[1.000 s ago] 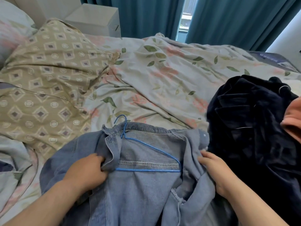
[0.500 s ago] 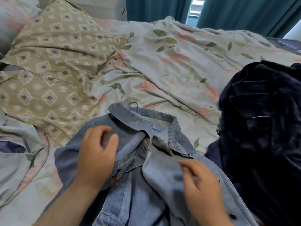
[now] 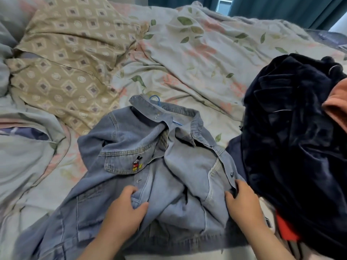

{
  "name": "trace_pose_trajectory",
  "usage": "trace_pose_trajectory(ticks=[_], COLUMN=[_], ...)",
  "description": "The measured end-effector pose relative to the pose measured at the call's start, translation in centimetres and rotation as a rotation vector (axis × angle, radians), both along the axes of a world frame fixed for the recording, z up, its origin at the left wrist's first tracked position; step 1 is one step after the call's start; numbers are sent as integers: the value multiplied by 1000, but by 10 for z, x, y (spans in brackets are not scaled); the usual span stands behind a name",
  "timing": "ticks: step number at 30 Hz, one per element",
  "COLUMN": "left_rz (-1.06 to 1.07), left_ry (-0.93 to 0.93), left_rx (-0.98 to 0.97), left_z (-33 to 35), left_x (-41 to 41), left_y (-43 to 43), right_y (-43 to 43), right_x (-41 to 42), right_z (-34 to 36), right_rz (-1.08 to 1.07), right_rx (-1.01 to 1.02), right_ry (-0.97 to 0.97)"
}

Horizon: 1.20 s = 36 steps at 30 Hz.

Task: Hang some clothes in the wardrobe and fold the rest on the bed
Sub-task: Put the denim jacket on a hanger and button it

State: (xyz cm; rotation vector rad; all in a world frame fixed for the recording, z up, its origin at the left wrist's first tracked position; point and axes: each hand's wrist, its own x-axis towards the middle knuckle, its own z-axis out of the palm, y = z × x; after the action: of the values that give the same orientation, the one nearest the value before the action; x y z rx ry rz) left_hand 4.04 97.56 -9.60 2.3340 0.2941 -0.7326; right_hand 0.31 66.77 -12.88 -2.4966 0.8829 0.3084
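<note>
A light blue denim jacket [image 3: 120, 139] lies front-up on the bed, a small cartoon patch on its chest pocket. A blue wire hanger [image 3: 155, 100] sits inside it; only the hook shows above the collar. My left hand [image 3: 124, 209] pinches the jacket's left front edge near a button. My right hand [image 3: 242, 201] grips the right front edge beside a snap. Both front panels lie folded toward the middle.
A heap of dark navy clothing [image 3: 293, 139] lies at the right, with an orange-pink garment [image 3: 336, 107] on it and a red piece [image 3: 287, 229] below. A beige patterned pillow [image 3: 62, 59] lies at the left. The floral duvet [image 3: 197, 53] covers the bed; teal curtains [image 3: 281, 8] hang behind.
The jacket, open with the hanger bare, now has both fronts closed over the hanger. Both hands slid down from the collar to the lower front edges.
</note>
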Motion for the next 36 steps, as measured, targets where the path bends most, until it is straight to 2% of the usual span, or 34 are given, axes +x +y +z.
trace_pose_trajectory(ticks=[3, 6, 7, 9, 11, 13, 15, 19, 22, 25, 32, 36], left_rz=[-25, -182, -188, -126, -221, -134, 10, 73, 133, 221, 326, 385], left_ry=[-33, -26, 16, 141, 199, 217, 144, 54, 61, 60, 27, 54], left_rx=[-24, 42, 58, -67, -94, -77, -76, -58, -42, -51, -65, -146], left_z=[12, 16, 18, 12, 7, 7, 7, -5, -12, -18, -28, -29], left_x=[-27, -65, -78, -103, -119, -126, -126, -111, -103, -104, -105, -102], left_y=[1, -2, -1, 5, 8, 2, -4, -13, -22, -27, -30, -28], right_y=[-2, -9, -11, -15, -19, -22, -28, -39, -42, -46, -48, -37], right_x=[-4, 0, 1, 0, -5, -12, -21, -40, -57, -65, -43, -36], right_z=[-13, -12, -10, -6, -2, 4, 10, 10, -1, -11, -9, 13], right_rz=[61, 72, 69, 79, 127, 146, 137, 166, 194, 134, 297, 291], right_rx=[-96, -85, -57, -30, -81, -139, -153, 12, 3, 24, -181, -37], right_ry=[93, 184, 185, 175, 198, 214, 233, 175, 181, 146, 215, 186])
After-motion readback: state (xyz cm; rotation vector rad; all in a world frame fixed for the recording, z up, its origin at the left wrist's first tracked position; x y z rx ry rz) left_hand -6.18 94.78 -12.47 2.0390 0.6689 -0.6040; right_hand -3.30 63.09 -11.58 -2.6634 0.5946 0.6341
